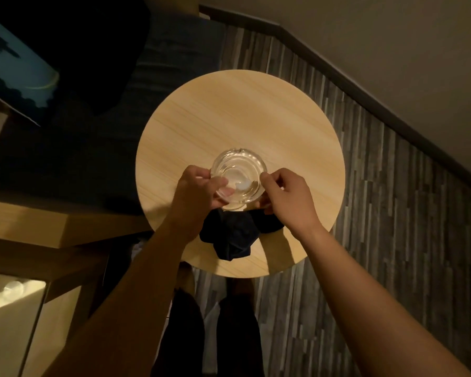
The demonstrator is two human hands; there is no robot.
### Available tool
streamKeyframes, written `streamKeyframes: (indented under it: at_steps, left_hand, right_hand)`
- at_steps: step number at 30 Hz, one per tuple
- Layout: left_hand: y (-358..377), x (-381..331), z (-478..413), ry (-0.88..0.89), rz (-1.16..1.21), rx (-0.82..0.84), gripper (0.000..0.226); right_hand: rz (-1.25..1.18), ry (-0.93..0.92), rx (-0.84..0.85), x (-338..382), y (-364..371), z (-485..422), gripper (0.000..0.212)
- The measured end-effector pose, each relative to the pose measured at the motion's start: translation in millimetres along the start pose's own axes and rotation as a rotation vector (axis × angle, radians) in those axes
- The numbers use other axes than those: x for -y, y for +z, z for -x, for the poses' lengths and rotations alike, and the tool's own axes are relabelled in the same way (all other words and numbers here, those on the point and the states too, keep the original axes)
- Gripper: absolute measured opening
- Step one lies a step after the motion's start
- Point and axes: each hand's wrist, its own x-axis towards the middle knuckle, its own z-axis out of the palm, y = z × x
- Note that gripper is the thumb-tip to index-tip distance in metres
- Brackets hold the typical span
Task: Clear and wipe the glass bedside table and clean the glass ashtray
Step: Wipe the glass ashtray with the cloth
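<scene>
Glass ashtray [238, 178] held above round wooden table [239, 115], near its front half, between both hands. Left hand [197, 190] closed on left rim, thumb on upper edge and fingertips seen through glass from below. Right hand [286, 197] pinching right rim, fingers curled together on it. Ashtray round, clear, with small notch on far edge; inside looks bare, although reflections make this hard to judge. Dark cloth [235, 236] bunched directly under the ashtray and the hands, lying on front part of tabletop; cannot tell whether right fingers also touch cloth. Rest of tabletop bare, pale wood grain, not glass as far as visible. Grey striped floor [378, 213] to the right, dark skirting along wall. Dark bedding to the left, wooden furniture edge at lower left. Legs in dark trousers [185, 336] below table edge.
</scene>
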Motion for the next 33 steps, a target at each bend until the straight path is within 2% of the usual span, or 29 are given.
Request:
streamKeyframes:
  at_steps: [1, 2, 3, 4, 6, 8, 10, 11, 13, 14, 15, 17, 18, 19, 21, 23, 27, 29, 33]
  left_hand:
    - [-1, -1, 10, 0.038, -0.035, -0.116, 0.038]
    - [-5, 1, 18, -0.028, 0.008, -0.138, 0.036]
    - [-11, 1, 26, -0.083, -0.006, -0.144, 0.036]
    - [-17, 4, 34, -0.080, -0.084, -0.133, 0.038]
    - [-27, 10, 48, -0.066, -0.062, -0.135, 0.041]
    - [-35, 4, 65, -0.058, -0.021, -0.131, 0.043]
    - [-41, -4, 78, -0.090, 0.180, -0.140, 0.046]
    - [-45, -14, 87, -0.127, 0.306, -0.142, 0.046]
    - [-52, -40, 105, -0.148, 0.402, -0.177, 0.037]
    - [-56, -52, 116, -0.144, 0.417, -0.161, 0.032]
    - [-62, -71, 127, -0.176, 0.534, -0.094, 0.031]
    - [-72, -91, 152, -0.143, 0.538, 0.011, 0.035]
    - [-76, -103, 162, -0.153, 0.642, 0.042, 0.034]
    - [-76, -118, 173, -0.090, 0.630, -0.031, 0.029]
    - [-74, -152, 194, -0.133, 0.677, -0.035, 0.022]
    - [-71, -183, 213, -0.122, 0.587, 0.015, 0.018]
    - [-66, -237, 242, -0.071, 0.553, 0.087, 0.018]
    - [-62, -259, 252, -0.045, 0.515, 0.112, 0.025]
    - [-58, -289, 265, 0.028, 0.475, 0.184, 0.024]
  right_hand:
    - [0.002, -0.014, 0.012, -5, -2, 7, 0.040]
    - [0.078, -0.045, 0.021, -14, -4, 11, 0.044]
    - [0.228, -0.098, 0.042, -25, -5, 13, 0.042]
    - [0.434, -0.161, 0.075, -37, -5, 16, 0.037]
    - [0.806, -0.224, 0.166, -56, -2, 21, 0.038]
    - [0.962, -0.213, 0.218, -62, 4, 25, 0.038]
    - [0.899, -0.194, 0.243, -54, 8, 30, 0.028]
    - [0.743, -0.136, 0.262, -46, 7, 34, 0.023]
    - [0.337, 0.030, 0.287, -18, -4, 51, 0.022]
    - [0.158, 0.095, 0.273, 0, -11, 63, 0.022]
    - [0.012, 0.137, 0.241, 19, -20, 77, 0.021]
    - [-0.202, 0.168, 0.191, 56, -38, 105, 0.021]
    - [-0.270, 0.159, 0.178, 76, -48, 119, 0.022]
    - [-0.310, 0.133, 0.180, 96, -59, 132, 0.022]
    - [-0.334, 0.072, 0.193, 140, -81, 160, 0.026]
    - [-0.387, 0.018, 0.184, 181, -103, 181, 0.039]
    - [-0.451, -0.060, 0.240, 257, -143, 222, 0.017]
    - [-0.295, -0.168, 0.285, 288, -156, 241, 0.016]
    - [0.330, -0.487, 0.302, 329, -173, 268, 0.028]
